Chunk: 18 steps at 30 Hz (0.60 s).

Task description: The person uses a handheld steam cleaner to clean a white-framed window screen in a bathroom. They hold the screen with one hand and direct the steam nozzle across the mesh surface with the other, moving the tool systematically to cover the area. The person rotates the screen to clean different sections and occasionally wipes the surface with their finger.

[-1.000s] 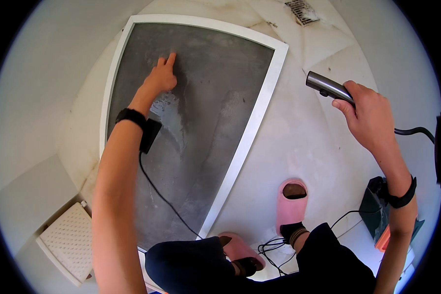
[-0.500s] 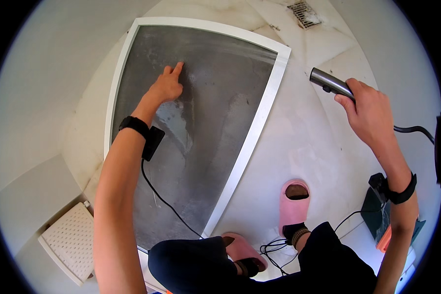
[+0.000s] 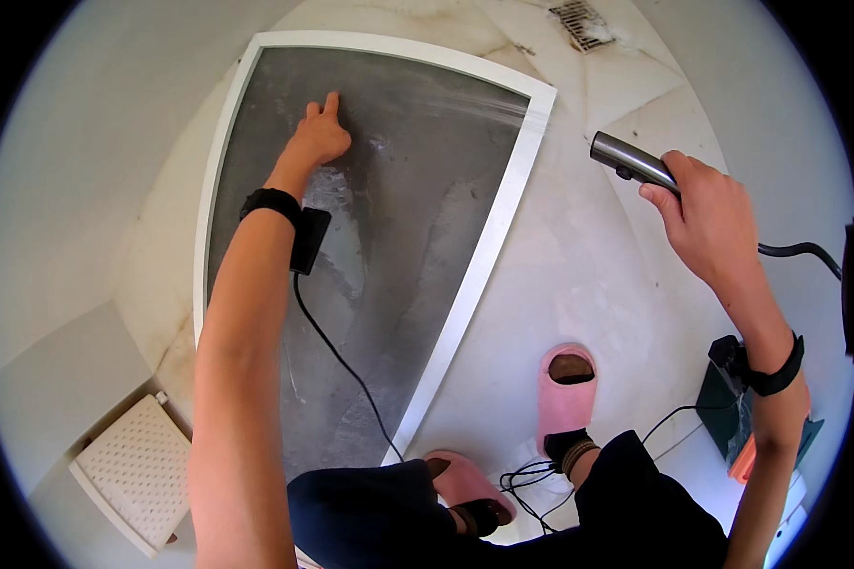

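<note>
A white-framed window screen [image 3: 399, 209] with dark grey mesh lies flat on the floor, its mesh streaked with wet patches. Against its upper part rests my left hand [image 3: 321, 137], two fingers stretched out over the mesh and nothing visibly held. On the right, my right hand [image 3: 707, 213] grips a metal handheld sprayer [image 3: 626, 156], thumb along its side. The sprayer's head points left, and fine water streaks cross the screen's top right corner. A black hose [image 3: 802, 250] runs from behind my right hand.
A floor drain [image 3: 581, 26] with whitish foam sits at the upper right. A cream perforated stool [image 3: 135, 471] stands lower left. My pink slippers [image 3: 567, 403] are beside the screen, near black cables [image 3: 531, 488]. A dark green and orange object [image 3: 731, 417] lies lower right.
My left hand has slid slightly up and left along the mesh. The sprayer in my right hand has shifted a little to the left in view.
</note>
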{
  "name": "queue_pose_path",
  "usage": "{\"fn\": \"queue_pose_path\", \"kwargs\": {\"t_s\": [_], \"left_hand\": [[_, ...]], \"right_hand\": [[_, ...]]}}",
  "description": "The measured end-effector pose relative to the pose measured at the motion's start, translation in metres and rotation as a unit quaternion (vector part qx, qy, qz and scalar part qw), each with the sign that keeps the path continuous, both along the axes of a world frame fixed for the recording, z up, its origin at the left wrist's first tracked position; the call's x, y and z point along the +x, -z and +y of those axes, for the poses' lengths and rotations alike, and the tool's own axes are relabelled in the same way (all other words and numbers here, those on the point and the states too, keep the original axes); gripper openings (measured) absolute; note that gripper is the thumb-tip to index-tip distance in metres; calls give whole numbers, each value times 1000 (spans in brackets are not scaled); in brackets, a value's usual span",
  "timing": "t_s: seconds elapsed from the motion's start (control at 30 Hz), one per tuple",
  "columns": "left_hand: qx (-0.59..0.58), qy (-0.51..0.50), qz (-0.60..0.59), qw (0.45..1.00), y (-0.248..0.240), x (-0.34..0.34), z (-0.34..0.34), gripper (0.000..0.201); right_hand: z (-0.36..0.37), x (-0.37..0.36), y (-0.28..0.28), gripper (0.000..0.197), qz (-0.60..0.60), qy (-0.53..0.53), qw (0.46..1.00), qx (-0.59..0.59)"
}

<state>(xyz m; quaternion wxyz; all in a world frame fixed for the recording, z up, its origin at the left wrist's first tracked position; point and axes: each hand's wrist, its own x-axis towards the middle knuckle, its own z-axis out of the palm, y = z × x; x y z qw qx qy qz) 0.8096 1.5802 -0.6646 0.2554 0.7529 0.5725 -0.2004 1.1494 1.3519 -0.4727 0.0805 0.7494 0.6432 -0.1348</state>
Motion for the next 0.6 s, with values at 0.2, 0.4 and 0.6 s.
{"fn": "queue_pose_path", "kwargs": {"t_s": [0.2,0.4,0.6], "left_hand": [[-14,76,9,997,-5,1,-10,71],[-14,8,3,1000,4,2,-5,71],[-208,-98,-51,972,-44,-36,-25,63]], "right_hand": [[-2,-1,-4,29,3,1,1000,-12],[-1,-2,-5,28,-14,-11,1000,14],[-13,31,-15,28,-67,44,997,-19]]}}
